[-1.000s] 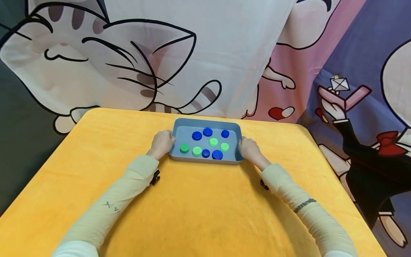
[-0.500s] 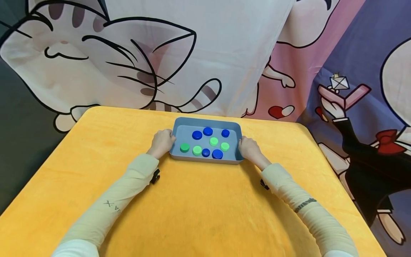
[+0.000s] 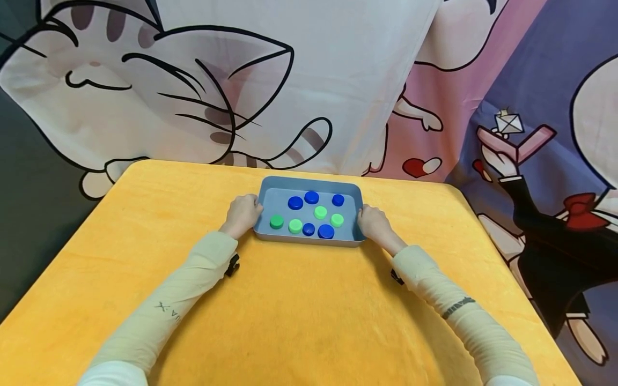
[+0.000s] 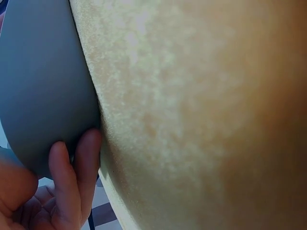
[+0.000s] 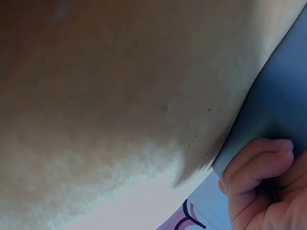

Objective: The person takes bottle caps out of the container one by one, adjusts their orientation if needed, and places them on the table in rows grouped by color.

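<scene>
The blue-grey tray (image 3: pixel 309 185) sits near the far edge of the yellow table (image 3: pixel 289 311), its long axis running crosswise before the person, almost parallel to that edge. Blue discs (image 3: pixel 295 203) and green discs (image 3: pixel 295 226) lie scattered on its floor, apart or just beside one another. The relation that counts is this — the tray lies between the two hands, one at each short end, neither plainly nearer. The left hand (image 3: pixel 241 214) grips the left end, fingertips against the outer wall in its wrist view; the right hand (image 3: pixel 376 222) grips the opposite end with curled fingers. The tray appears to rest on the cloth — its underside is hidden. Beyond the table hangs a printed curtain (image 3: pixel 338 80) with a cartoon cat.
</scene>
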